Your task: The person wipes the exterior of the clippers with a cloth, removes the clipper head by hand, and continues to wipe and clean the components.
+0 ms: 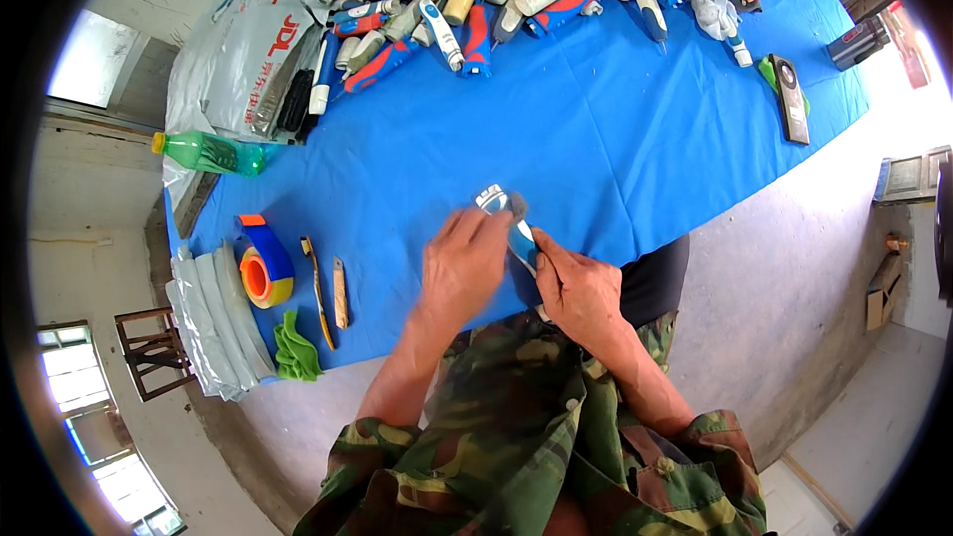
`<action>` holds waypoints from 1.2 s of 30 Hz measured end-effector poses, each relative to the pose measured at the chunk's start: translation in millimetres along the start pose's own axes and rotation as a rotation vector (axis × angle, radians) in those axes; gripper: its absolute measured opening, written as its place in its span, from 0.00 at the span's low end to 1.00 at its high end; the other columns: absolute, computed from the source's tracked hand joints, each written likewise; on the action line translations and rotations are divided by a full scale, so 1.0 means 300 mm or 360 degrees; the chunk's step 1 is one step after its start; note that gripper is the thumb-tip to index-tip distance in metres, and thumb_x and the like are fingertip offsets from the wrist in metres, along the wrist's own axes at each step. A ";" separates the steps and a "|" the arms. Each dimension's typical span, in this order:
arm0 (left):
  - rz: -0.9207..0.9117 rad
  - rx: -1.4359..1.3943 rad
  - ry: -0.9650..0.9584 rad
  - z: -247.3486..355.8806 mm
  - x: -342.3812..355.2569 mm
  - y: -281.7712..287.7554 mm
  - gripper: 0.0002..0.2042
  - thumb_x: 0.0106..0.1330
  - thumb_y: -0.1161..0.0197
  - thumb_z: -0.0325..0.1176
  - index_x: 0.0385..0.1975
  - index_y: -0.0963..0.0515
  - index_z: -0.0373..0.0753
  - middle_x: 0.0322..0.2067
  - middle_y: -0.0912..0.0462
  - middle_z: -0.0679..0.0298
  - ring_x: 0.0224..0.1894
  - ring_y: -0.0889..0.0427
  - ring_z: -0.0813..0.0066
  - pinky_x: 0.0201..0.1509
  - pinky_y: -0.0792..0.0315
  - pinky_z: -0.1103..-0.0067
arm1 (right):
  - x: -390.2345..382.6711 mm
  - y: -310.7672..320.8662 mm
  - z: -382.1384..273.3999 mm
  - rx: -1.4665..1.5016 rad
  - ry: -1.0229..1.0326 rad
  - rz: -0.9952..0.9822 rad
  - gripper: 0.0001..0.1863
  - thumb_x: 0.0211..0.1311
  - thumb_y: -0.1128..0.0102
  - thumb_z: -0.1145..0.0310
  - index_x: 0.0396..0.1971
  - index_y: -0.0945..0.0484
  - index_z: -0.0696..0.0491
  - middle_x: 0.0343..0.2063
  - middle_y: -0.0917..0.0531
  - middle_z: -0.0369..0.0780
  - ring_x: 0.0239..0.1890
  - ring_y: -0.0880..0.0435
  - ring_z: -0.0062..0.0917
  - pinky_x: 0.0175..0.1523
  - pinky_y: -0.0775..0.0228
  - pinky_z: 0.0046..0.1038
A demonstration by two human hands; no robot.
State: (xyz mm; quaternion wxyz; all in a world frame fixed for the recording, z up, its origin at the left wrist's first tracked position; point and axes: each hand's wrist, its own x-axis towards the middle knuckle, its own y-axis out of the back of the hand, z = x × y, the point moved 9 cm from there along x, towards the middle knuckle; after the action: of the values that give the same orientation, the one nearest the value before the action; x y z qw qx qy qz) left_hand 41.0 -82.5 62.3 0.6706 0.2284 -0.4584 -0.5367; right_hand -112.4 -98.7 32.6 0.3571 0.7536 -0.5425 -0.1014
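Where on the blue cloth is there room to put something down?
A big bare patch of blue cloth lies between the handle pile, left hand and right hand, and stretches right to the dark phone. It's crowded on the far side, under the pile, and along the left edge, with the green bottle, tape rolls and grey packets.

green bottle, dark phone, paned window

The slim white-and-blue handle is held slantwise near mid-view, its white end, with dark markings, pointing to eleven o'clock, its partly hidden lower end toward five. A small grey wad, material unclear, sits beside that white end, toward three o'clock.
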 end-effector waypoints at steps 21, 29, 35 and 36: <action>-0.0018 -0.0405 0.0294 -0.185 0.038 0.038 0.09 0.69 0.30 0.22 0.47 0.11 0.34 0.35 0.12 0.58 0.31 0.17 0.76 0.31 0.27 0.77 | -0.009 -0.008 0.001 -0.0069 -0.0041 -0.0123 0.23 0.68 0.26 0.56 0.58 0.15 0.50 0.25 0.13 0.41 0.21 0.14 0.37 0.25 0.29 0.38; -0.0415 -0.0831 0.0582 -0.259 0.105 -0.052 0.07 0.70 0.30 0.25 0.45 0.11 0.33 0.29 0.15 0.63 0.30 0.18 0.82 0.30 0.28 0.79 | -0.004 -0.023 -0.020 -0.0097 0.0079 -0.0165 0.24 0.67 0.25 0.61 0.60 0.16 0.51 0.21 0.16 0.39 0.20 0.17 0.36 0.24 0.30 0.37; -0.0578 -0.0882 0.0588 -0.253 0.169 -0.121 0.08 0.72 0.31 0.28 0.44 0.12 0.31 0.26 0.15 0.65 0.26 0.20 0.84 0.29 0.28 0.79 | -0.002 -0.022 -0.021 -0.0127 0.0099 -0.0170 0.25 0.66 0.24 0.62 0.61 0.16 0.53 0.20 0.17 0.40 0.20 0.17 0.36 0.24 0.30 0.37; -0.0557 -0.0841 0.0529 -0.246 0.178 -0.123 0.08 0.73 0.30 0.29 0.44 0.12 0.31 0.27 0.15 0.66 0.27 0.20 0.84 0.29 0.28 0.79 | -0.004 -0.022 -0.018 -0.0146 0.0088 -0.0171 0.24 0.66 0.25 0.62 0.60 0.16 0.52 0.20 0.17 0.39 0.20 0.17 0.36 0.24 0.30 0.37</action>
State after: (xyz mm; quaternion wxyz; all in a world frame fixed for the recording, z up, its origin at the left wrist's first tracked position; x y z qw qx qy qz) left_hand 85.8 -157.8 17.6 0.6697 0.2064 -0.1424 -0.6990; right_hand -105.1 -94.2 32.0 0.4003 0.7669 -0.4860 -0.1242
